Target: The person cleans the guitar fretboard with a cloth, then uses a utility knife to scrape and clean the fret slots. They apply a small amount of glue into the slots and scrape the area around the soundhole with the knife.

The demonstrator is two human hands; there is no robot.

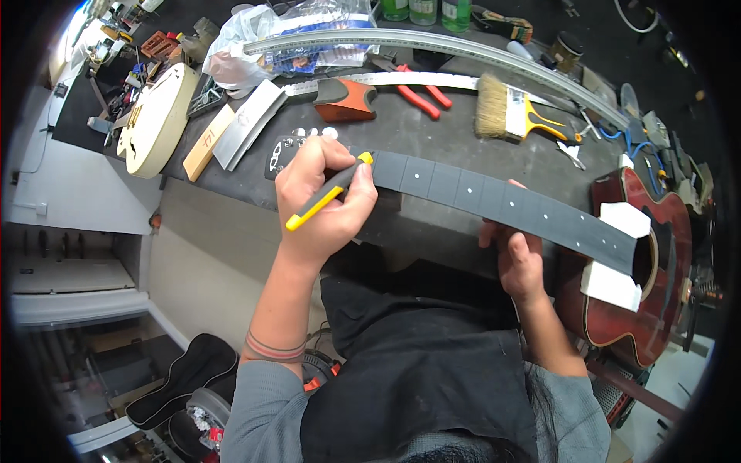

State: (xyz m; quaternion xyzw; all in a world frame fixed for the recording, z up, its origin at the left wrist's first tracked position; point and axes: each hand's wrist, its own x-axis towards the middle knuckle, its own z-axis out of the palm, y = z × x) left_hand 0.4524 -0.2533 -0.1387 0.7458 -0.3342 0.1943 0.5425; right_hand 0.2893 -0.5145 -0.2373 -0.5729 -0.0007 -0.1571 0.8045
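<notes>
A guitar neck (471,190) with a dark, stringless fretboard and white dots runs across in front of me. It joins a dark red guitar body (656,324) on the right. My left hand (318,197) is closed round a slim grey-and-yellow handled tool (315,207) by the headstock (279,158); the tool's working tip is hidden, so its kind is unclear. From below, my right hand (523,266) wraps round the neck, a fingertip showing past its far edge. White pieces (611,287) lie on the body beside the fretboard end.
Behind the neck, the dark bench (432,143) carries red-handled pliers (421,100), a wide brush (513,112), an orange-and-black block (345,100) and a long metal rule (432,38). A cream guitar body (160,119) stands at the left. A black case (181,382) is on the floor.
</notes>
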